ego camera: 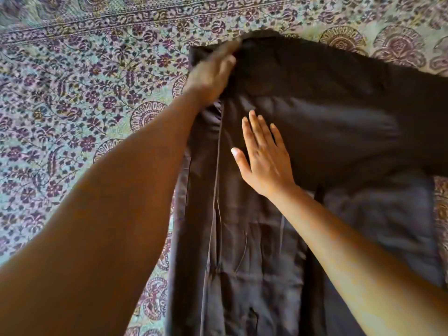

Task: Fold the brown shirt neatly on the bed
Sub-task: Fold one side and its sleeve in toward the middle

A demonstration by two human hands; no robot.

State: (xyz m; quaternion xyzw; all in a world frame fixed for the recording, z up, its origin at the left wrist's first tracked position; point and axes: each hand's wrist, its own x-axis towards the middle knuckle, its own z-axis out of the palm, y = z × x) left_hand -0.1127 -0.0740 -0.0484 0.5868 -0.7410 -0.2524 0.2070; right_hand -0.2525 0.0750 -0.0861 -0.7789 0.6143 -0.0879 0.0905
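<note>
The brown shirt (327, 112) lies spread on the bed (84, 81) with its flower-patterned cover, the right hand (264, 158) pressed flat on its middle with fingers spread, the left hand (213, 73) at its upper left corner, too blurred to tell whether it pinches the cloth.

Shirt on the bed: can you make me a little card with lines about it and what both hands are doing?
shirt: brown, spread on the bed, left edge folded in along a long crease
left hand: blurred, resting on the shirt's top left corner
right hand: flat, fingers straight, pressing the middle of the shirt
bed cover: purple and green flower pattern
fold: not finished, right side spread wide
</note>
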